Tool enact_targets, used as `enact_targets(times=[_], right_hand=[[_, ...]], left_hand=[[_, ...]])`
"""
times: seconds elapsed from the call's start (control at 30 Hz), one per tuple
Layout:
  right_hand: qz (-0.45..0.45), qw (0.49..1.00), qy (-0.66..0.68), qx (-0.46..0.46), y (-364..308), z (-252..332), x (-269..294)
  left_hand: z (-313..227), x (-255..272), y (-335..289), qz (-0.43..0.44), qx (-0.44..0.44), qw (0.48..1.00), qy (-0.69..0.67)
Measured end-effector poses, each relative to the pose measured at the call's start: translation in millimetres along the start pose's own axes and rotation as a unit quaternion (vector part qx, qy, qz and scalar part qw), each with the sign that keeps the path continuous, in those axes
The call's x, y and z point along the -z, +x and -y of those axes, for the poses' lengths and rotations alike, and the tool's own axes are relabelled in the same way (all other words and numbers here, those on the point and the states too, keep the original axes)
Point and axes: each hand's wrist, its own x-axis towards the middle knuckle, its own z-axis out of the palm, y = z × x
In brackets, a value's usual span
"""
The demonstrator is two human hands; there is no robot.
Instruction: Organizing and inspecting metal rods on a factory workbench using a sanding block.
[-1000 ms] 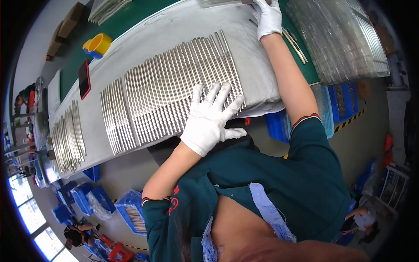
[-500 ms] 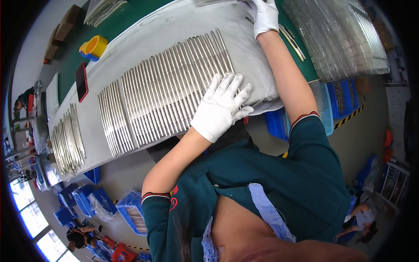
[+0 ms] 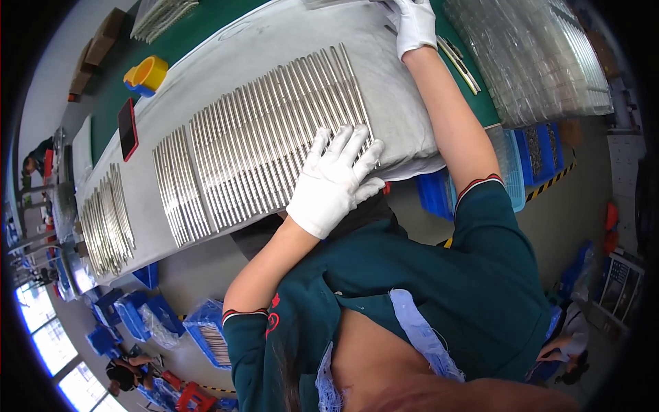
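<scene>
A long row of slim silver metal rods (image 3: pixel 254 130) lies side by side on the grey cloth-covered work surface (image 3: pixel 388 89). My left hand (image 3: pixel 333 180), in a white glove, is over the near right end of this row. Its fingers are spread and point away from me, hiding the lower ends of some rods. At the far edge of the picture is my right hand (image 3: pixel 416 31), also gloved in white, beside a clear plastic piece (image 3: pixel 336 3). Its fingertips are partly cut off, so what they grip is hidden. Left of the row lies a smaller, uneven group of rods (image 3: pixel 106 223).
A red-edged phone (image 3: pixel 128 129) and a yellow-and-blue tape roll (image 3: pixel 147 74) lie at the left. Pens (image 3: pixel 458 65) lie right of my right forearm, near stacked clear plastic packs (image 3: pixel 528 62). Blue bins (image 3: pixel 539 154) stand below the table's right end.
My left hand has slid a little left and toward me, uncovering more of the rightmost rods. My right hand has barely shifted at the far edge.
</scene>
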Motion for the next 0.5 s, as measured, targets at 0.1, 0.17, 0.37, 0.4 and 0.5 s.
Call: enact_targets(times=[0.1, 0.17, 0.37, 0.4, 0.5], right_hand=[[0.014, 1.000, -0.014, 0.018, 4, -4, 5], [0.009, 1.000, -0.014, 0.006, 0, 0, 3], [-0.001, 1.000, -0.009, -0.006, 0, -1, 0], [-0.012, 1.000, -0.016, -0.014, -1, 0, -2], [0.013, 1.000, -0.023, 0.003, 0, -2, 3]], left_hand=[[-1, 6, -5, 0.006, 0.022, 1.000, -0.002], [-1, 6, -6, 0.003, 0.035, 0.999, 0.002], [-5, -1, 4, 0.015, 0.011, 1.000, 0.011], [-6, -3, 7, 0.014, 0.012, 1.000, 0.011], [-10, -9, 19, 0.025, -0.011, 1.000, -0.007]])
